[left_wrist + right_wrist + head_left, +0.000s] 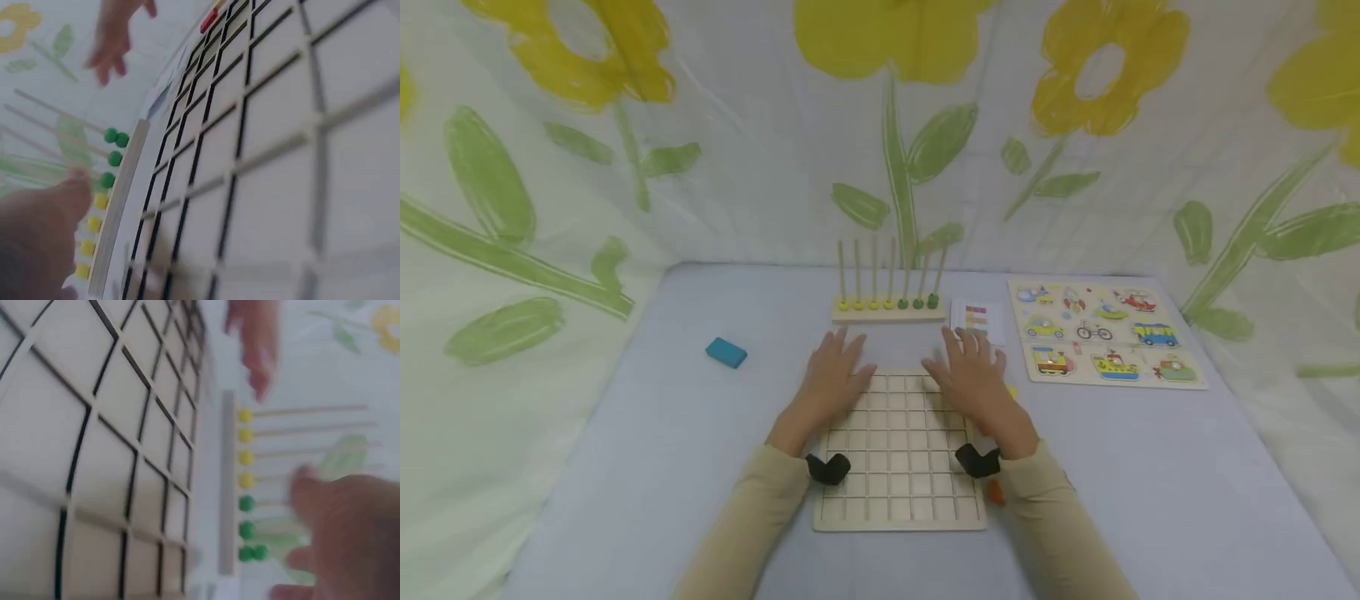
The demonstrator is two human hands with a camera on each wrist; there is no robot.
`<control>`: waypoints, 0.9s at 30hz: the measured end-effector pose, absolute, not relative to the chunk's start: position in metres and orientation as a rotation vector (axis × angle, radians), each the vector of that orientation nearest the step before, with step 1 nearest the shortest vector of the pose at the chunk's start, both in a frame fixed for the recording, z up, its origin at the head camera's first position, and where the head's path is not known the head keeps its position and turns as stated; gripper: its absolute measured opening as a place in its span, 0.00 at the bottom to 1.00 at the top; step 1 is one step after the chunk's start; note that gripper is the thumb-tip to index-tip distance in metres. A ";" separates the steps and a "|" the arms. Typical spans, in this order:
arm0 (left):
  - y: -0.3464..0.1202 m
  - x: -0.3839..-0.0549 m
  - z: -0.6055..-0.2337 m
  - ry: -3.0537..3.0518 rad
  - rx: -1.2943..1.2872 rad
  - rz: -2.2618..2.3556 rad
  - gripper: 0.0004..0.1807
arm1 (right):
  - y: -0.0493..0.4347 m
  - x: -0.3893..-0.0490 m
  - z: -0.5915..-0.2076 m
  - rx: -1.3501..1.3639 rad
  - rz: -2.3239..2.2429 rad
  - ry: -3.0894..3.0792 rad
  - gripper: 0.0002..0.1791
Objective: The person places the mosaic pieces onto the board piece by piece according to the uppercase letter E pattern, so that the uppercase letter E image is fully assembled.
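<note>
A pale wooden grid board (pixel 897 462) with square cells lies on the table in front of me. My left hand (pixel 831 375) is over its far left corner, fingers spread and nothing held. Over the far right corner is my right hand (pixel 976 379), its fingers likewise spread and holding nothing. Just beyond the fingertips stands a wooden bead rack (pixel 887 317) with upright rods. Yellow beads (pixel 94 225) sit low on its left rods and green beads (pixel 247 529) on the right ones. In both wrist views the hands are blurred, with the thumbs apart from the board.
A blue block (pixel 726 352) lies at the left. Printed cards (pixel 981 317) are beside the rack, and a vehicle puzzle board (pixel 1105 333) is at the back right. Orange pieces (pixel 996 492) and a yellow piece (pixel 1012 392) show partly beside the right arm. A flowered curtain (pixel 760 167) hangs behind.
</note>
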State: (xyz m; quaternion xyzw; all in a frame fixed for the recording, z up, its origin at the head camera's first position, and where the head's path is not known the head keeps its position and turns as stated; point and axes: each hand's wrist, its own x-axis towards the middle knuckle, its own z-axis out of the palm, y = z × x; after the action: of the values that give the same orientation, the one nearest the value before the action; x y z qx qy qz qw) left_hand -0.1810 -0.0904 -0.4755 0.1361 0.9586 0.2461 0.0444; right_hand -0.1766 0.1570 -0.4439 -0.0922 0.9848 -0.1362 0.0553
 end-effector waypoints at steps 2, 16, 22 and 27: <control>-0.104 -0.170 -0.478 2.876 0.478 0.793 0.34 | 0.171 -0.169 -0.438 -0.258 -0.410 2.968 0.36; -0.136 -0.144 -0.506 2.991 0.716 0.826 0.35 | 0.216 -0.171 -0.445 -0.239 -0.415 2.947 0.18; -0.132 -0.145 -0.508 2.997 0.701 0.831 0.36 | 0.211 -0.171 -0.446 -0.193 -0.455 2.980 0.20; -0.130 -0.142 -0.508 2.998 0.682 0.844 0.36 | 0.193 -0.171 -0.438 -0.323 -0.602 2.932 0.19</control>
State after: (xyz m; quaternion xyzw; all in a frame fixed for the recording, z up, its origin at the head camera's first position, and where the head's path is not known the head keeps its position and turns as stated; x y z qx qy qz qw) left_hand -0.1424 -0.1303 -0.5080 0.2137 0.9400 0.2647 -0.0236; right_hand -0.1710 0.1935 -0.4383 -0.1070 0.9718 -0.1994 0.0656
